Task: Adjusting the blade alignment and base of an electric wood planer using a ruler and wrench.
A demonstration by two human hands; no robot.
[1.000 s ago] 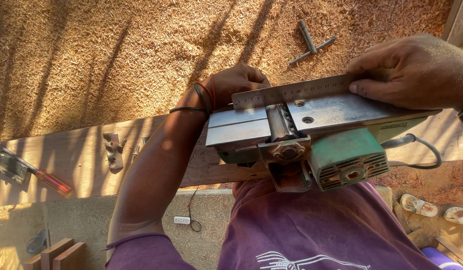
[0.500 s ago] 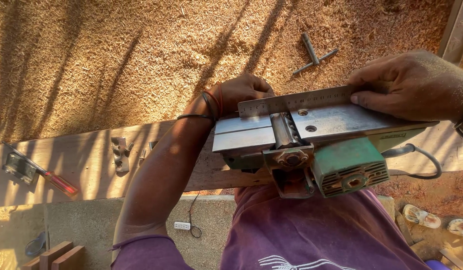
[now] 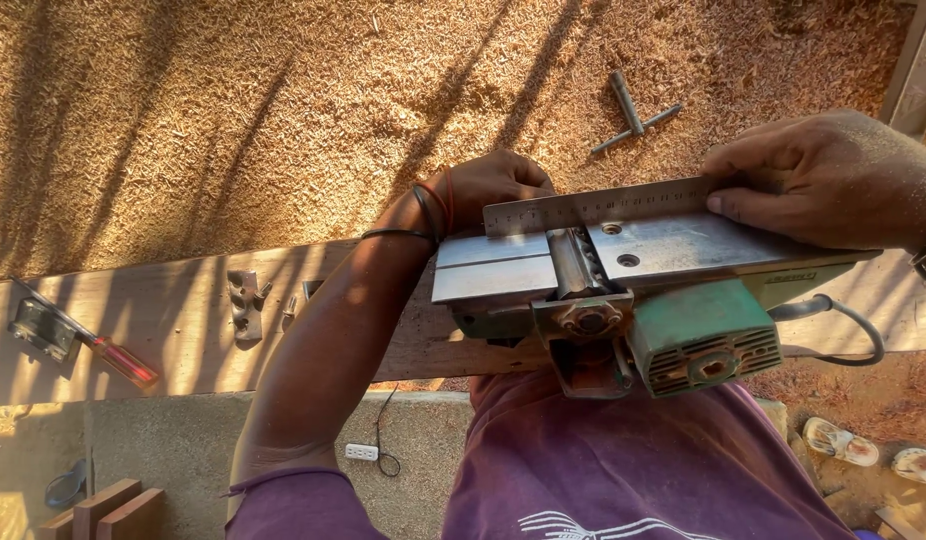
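Observation:
A green electric hand planer [image 3: 683,340] lies upside down against my body, its steel sole plate [image 3: 673,245] facing up. A steel ruler [image 3: 603,205] stands on edge along the far side of the sole. My right hand [image 3: 833,180] presses the ruler's right end against the plate. My left hand [image 3: 493,185] reaches behind the planer's left end, fingers curled at the ruler's other end; its grip is partly hidden. The cutter drum [image 3: 575,260] sits between the two plate halves.
A wooden plank [image 3: 183,320] runs across under the planer, carrying a red-handled screwdriver [image 3: 118,360], a small metal part [image 3: 45,328] and a metal bracket [image 3: 247,303]. A T-shaped wrench [image 3: 631,115] lies on the sawdust-covered ground. Sandals [image 3: 843,442] lie at the lower right.
The view has shifted slightly; the planer and both hands sit a little lower and to the right. The ruler stays pressed on the sole plate.

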